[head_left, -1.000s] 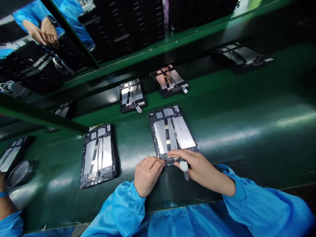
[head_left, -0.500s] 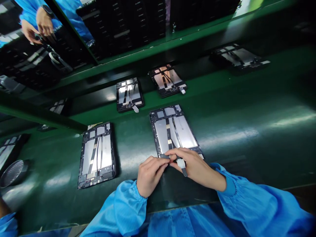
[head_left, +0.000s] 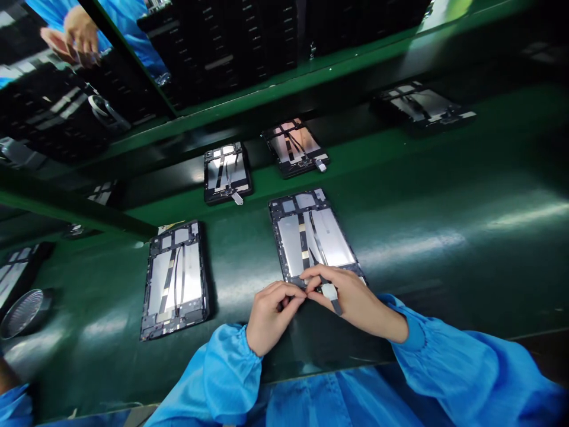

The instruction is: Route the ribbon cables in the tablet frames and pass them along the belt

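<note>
L hand sits at the near edge of the black tablet frame, wrist low, blue smock cuff gathered behind it. Its fingers are curled and bunched, tips pressed in at the frame's bottom edge; what's between them is hidden, can't tell.

R hand comes in from the right, palm down, forearm angled across. Thumb and index pinch a white tab w/ a dark strip hanging off it past the frame's near edge. Both hands nearly touch over that edge.

The frame lies flat on the green conveyor belt, just in from the belt's near edge, w/ silver panels and thin black ribbon cables running lengthwise, small gold patches on one.

Identical frames lie along the belt: one to the left, others further up. By the left frame's top edge a small pale paper label pokes out, text too small to read. Round metal dish near the belt's left side. Co-worker's blue sleeve at bottom left corner.
</note>
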`<state>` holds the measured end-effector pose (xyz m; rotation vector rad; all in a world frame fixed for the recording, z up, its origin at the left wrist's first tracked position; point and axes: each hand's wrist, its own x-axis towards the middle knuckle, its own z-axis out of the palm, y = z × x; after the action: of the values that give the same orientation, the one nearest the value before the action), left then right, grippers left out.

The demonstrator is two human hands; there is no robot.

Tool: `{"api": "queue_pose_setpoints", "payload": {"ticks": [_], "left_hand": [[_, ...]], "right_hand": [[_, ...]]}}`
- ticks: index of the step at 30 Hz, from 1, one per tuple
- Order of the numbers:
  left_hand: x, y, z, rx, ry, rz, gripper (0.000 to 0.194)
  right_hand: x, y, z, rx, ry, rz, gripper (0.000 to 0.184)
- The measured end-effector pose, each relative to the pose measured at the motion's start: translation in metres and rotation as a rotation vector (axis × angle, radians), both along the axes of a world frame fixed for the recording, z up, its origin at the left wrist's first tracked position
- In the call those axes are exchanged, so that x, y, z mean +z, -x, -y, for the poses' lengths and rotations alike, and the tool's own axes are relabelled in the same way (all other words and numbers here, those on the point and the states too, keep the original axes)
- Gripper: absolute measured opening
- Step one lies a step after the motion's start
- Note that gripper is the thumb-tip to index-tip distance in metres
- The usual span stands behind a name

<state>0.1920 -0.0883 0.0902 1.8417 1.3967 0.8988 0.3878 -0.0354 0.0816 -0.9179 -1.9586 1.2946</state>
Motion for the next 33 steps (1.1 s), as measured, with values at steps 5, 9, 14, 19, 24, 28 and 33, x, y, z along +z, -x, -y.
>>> {"api": "queue_pose_setpoints", "payload": {"ticks": [5,9,14,19,24,28,33], "left_hand": [[0.002,0.002,0.001,0.005,0.000,-0.106,0.023],[0.000,0.002,0.002,-0.002,-0.038,-0.142,0.005],[0.000,0.001,0.003,-0.014,-0.059,-0.235,0.007],[-0.001,0.003,0.004,-0.016,-0.134,-0.409,0.007],[0.000,0.004,0.011,-0.036,-0.261,-0.666,0.012],[0.000,0.012,0.020,-0.126,-0.403,-0.879,0.027],[-0.008,0.029,0.020,-0.158,-0.449,-0.814,0.034]], "right_hand": [[0.002,0.000,0.001,0.002,0.036,-0.008,0.018],[0.002,-0.002,-0.002,0.017,0.044,-0.014,0.022],[0.002,-0.002,-0.002,0.054,0.094,0.024,0.026],[-0.005,0.004,0.000,0.024,0.042,0.055,0.033],[-0.015,0.011,0.004,0.025,-0.067,0.069,0.047],[-0.021,0.015,0.005,0.044,-0.152,0.070,0.057],[-0.026,0.016,0.004,0.054,-0.175,0.096,0.066]]}}
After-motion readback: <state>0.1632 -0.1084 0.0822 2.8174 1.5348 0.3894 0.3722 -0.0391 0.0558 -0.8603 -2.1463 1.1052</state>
